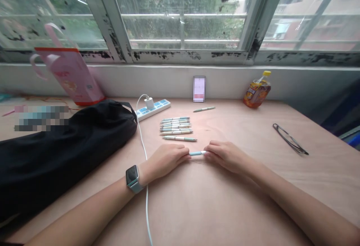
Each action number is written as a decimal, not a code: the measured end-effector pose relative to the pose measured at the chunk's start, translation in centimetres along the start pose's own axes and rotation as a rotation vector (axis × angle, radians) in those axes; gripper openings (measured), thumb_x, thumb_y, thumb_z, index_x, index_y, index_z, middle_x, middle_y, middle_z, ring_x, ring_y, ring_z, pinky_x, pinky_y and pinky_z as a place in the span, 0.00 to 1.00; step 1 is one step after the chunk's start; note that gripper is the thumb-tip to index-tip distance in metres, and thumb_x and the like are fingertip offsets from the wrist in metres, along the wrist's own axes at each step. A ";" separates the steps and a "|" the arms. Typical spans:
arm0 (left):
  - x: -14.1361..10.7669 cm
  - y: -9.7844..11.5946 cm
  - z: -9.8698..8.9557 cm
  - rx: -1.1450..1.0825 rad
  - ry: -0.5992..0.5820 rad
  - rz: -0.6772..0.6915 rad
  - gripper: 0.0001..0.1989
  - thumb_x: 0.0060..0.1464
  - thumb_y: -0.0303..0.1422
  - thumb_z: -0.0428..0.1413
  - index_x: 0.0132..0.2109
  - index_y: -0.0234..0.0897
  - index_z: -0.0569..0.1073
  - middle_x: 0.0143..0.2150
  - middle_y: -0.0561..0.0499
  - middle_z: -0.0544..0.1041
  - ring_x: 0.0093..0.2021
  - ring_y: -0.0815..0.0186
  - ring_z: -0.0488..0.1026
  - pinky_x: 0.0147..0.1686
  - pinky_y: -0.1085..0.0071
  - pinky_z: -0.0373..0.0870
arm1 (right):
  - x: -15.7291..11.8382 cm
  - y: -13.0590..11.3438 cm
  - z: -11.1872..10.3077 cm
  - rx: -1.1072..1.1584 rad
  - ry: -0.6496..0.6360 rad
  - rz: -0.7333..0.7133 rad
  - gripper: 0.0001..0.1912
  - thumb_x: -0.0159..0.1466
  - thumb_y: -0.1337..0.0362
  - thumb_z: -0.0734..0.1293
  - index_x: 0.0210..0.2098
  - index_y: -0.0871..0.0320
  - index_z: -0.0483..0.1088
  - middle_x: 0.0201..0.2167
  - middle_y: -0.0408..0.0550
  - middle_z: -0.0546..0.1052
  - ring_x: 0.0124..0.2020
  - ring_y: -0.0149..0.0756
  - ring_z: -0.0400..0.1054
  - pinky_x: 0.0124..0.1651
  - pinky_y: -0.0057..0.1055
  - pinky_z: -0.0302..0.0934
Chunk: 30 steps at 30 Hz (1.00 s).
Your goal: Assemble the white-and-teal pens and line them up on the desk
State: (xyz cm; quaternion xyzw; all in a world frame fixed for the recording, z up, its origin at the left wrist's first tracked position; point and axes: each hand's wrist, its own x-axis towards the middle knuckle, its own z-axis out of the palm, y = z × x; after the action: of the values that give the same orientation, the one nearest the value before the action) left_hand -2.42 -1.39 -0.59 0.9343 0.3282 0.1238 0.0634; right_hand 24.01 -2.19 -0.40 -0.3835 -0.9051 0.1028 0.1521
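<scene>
Step in hand, as judged: two-handed work on one pen, gripped at both ends. Left hand: fingers pinched narrow on the pen's left end. Right hand: fingers likewise closed about the other end. The pen is thus between the two sets of fingers, low over the tabletop; contact with the surface cannot be told.

Axis: long axis runs left to right, bridging the fingers, near level, right end a touch farther away. Blue part lies toward the left fingers, white part toward the right. Both ends are covered, so which way the tip points is not determinable.

Next move, probably: calls for both pinches kept firm and in line with the barrel, lest the pen tilt or slip.

Surroundings: just beyond the left fingers, a loose pen, roughly parallel; past it, a pen row. Well beyond the right fingers, a far pen.
</scene>
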 end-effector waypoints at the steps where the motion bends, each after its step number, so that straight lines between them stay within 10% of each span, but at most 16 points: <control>1: 0.0 0.0 0.0 0.004 -0.003 0.003 0.19 0.71 0.39 0.44 0.34 0.36 0.69 0.31 0.52 0.72 0.29 0.67 0.66 0.30 0.70 0.53 | 0.0 0.0 0.1 0.002 0.015 0.004 0.13 0.72 0.60 0.59 0.39 0.58 0.73 0.35 0.49 0.75 0.32 0.32 0.68 0.34 0.27 0.55; 7: 0.0 -0.1 0.0 0.004 -0.007 0.006 0.19 0.71 0.39 0.44 0.34 0.36 0.69 0.31 0.52 0.72 0.30 0.67 0.67 0.30 0.71 0.54 | -0.2 0.2 0.4 0.054 0.167 -0.015 0.01 0.67 0.67 0.64 0.38 0.57 0.68 0.36 0.47 0.76 0.31 0.30 0.67 0.34 0.26 0.56; 30: 0.0 0.1 -0.3 -0.006 -0.002 -0.004 0.21 0.71 0.42 0.43 0.33 0.37 0.70 0.31 0.51 0.72 0.30 0.66 0.66 0.30 0.71 0.56 | 0.1 0.0 -0.1 -0.011 0.055 -0.029 0.14 0.73 0.62 0.58 0.34 0.59 0.70 0.33 0.48 0.75 0.31 0.31 0.67 0.34 0.27 0.53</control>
State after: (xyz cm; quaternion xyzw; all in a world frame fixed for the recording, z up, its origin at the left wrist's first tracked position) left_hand -2.50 -1.44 -0.30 0.9336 0.3296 0.1240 0.0669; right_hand 23.97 -2.08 -0.30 -0.3740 -0.9065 0.0849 0.1764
